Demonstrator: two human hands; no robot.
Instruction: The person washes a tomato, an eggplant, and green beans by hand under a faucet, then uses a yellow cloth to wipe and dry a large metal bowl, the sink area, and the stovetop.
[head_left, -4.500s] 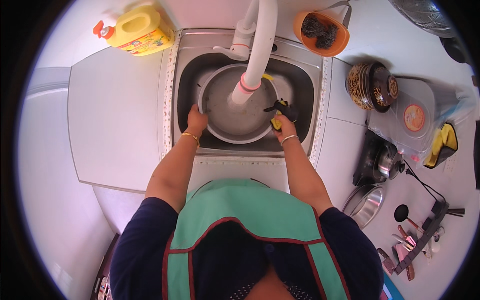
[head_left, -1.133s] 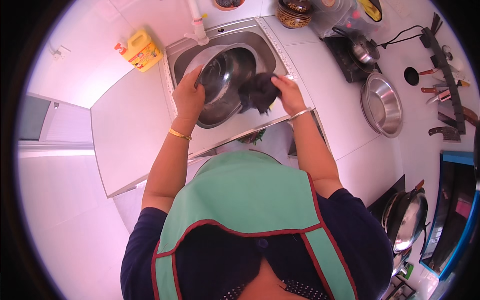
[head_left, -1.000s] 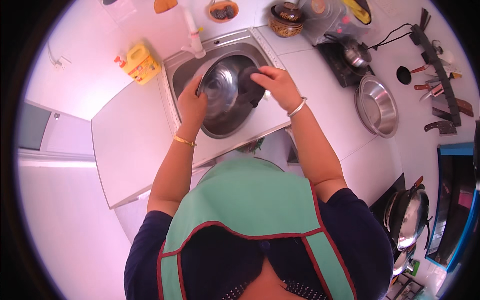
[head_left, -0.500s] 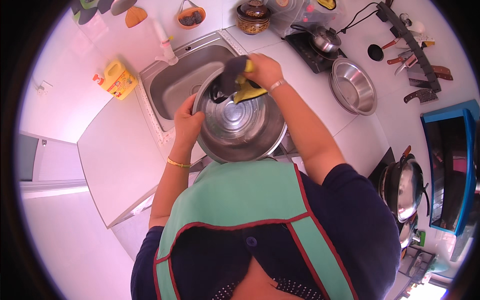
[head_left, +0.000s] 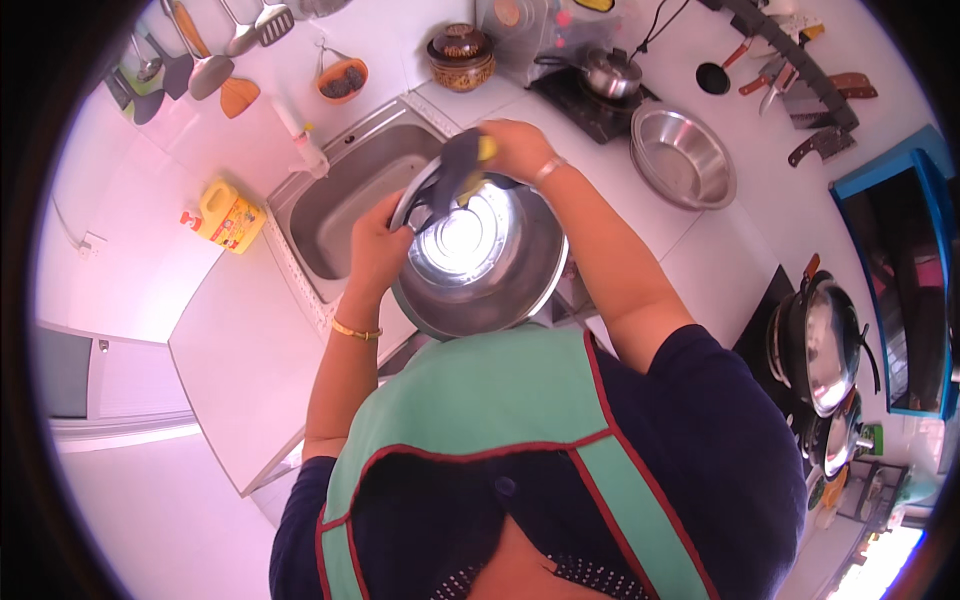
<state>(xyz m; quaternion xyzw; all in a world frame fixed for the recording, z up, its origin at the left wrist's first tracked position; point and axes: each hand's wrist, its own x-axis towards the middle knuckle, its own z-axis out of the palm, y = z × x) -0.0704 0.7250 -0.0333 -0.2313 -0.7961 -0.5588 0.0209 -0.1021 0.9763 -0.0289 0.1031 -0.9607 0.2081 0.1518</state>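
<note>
A large stainless steel basin (head_left: 515, 265) is tilted in front of my body, its shiny inside facing up at me. My left hand (head_left: 382, 243) grips its left rim, thumb inside. A dark grey and yellow cloth (head_left: 461, 170) is bunched in my right hand (head_left: 515, 150), against the basin's far rim; part of the cloth hangs inside and is smeared by motion. Just beyond the basin lies the steel sink (head_left: 335, 215) with a white faucet (head_left: 305, 150).
A yellow pump jug (head_left: 228, 217) stands left of the sink. To the right are another steel basin (head_left: 690, 160), a small pot (head_left: 610, 75) on a black cooktop, and knives (head_left: 825, 145) on a wall rack. A lidded brown pot (head_left: 462, 58) stands at the back. Utensils (head_left: 210, 72) hang at upper left.
My right hand and the cloth have shifted a little left and down along the basin's far rim. The basin's tilt has changed slightly. The whole view has turned a little.
</note>
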